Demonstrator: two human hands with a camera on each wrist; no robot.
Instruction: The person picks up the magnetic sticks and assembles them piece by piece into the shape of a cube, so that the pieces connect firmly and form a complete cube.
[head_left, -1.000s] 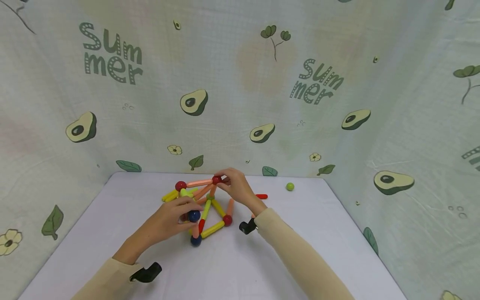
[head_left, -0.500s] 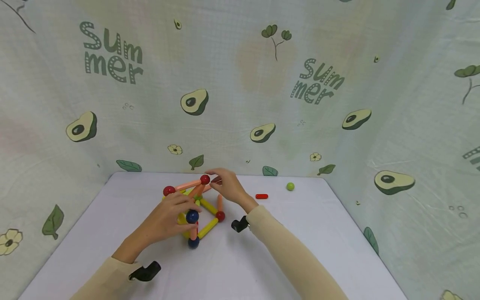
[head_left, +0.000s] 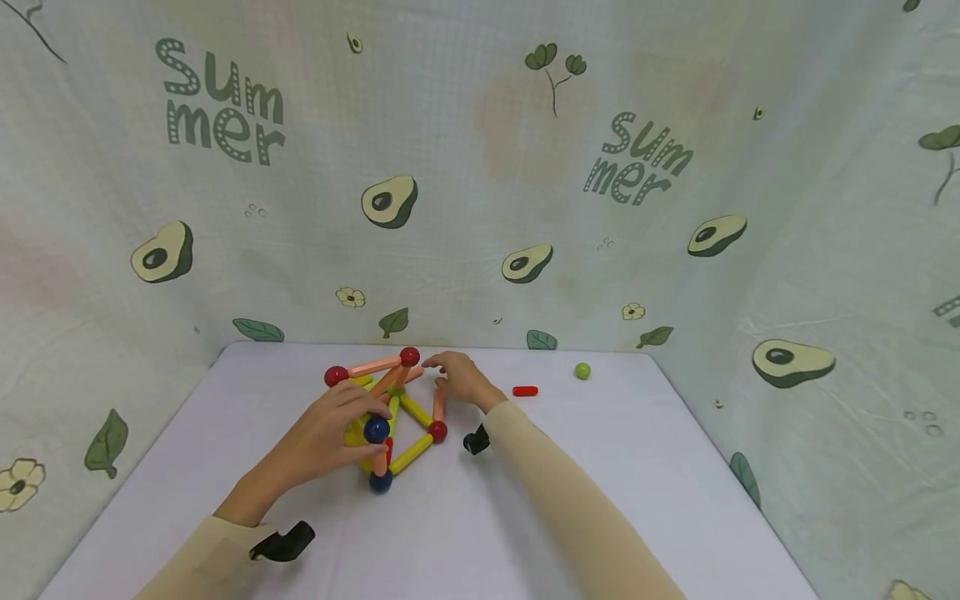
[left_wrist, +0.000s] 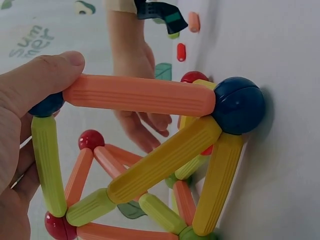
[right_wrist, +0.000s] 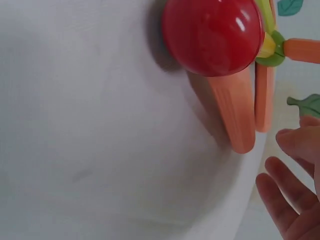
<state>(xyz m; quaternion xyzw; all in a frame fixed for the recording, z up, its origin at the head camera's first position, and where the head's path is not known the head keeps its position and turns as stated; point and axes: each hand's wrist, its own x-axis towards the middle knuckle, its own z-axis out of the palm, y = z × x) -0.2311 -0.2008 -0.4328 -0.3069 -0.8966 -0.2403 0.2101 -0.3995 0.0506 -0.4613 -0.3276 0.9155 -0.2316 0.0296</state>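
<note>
My left hand (head_left: 322, 437) grips the upper blue ball (head_left: 377, 430) of a construction made of magnetic sticks and balls. An orange stick (left_wrist: 140, 95) joins that ball to the lower blue ball (left_wrist: 239, 105), which touches the table. At the back, a red ball (head_left: 409, 357) tops the build, linked by another orange stick (head_left: 375, 367) to a second red ball (head_left: 336, 376). My right hand (head_left: 465, 382) hovers right of the build, holding nothing, its fingers loosely bent. Near it, an orange stick (right_wrist: 234, 115) extends from the right-hand red ball (right_wrist: 212, 35) with its far end free.
A loose red stick (head_left: 525, 391) and a light green ball (head_left: 582, 371) lie on the white table (head_left: 600, 483), right of the build. A printed cloth (head_left: 450, 167) hangs behind the table's back edge.
My right hand has let go of the top red ball and moved slightly away and down. The build has turned and shifted left, while my left hand has kept its grip on the blue ball.
</note>
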